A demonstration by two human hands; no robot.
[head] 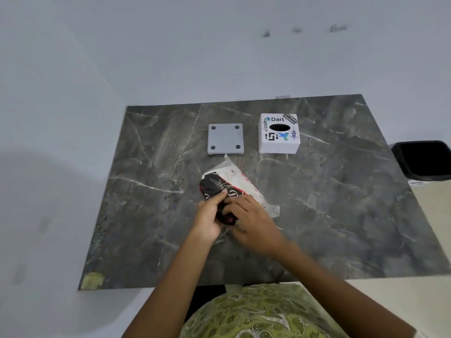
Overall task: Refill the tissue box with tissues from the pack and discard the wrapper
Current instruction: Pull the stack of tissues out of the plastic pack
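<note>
A tissue pack [228, 182] in a black, red and white plastic wrapper lies in the middle of the dark marble table [151, 215]. My left hand [210, 220] grips its near end from the left. My right hand [249, 223] holds the same end from the right, fingers pinching the wrapper. The white tissue box [279, 133] with stickers and an oval slot stands upright at the back right. Its grey square base plate [225, 139] with round pads at its corners lies flat to the left of the box.
A black bin [424, 159] stands off the table's right edge, over a pale floor. White walls run along the far side and the left. My green patterned clothing shows at the bottom of the view.
</note>
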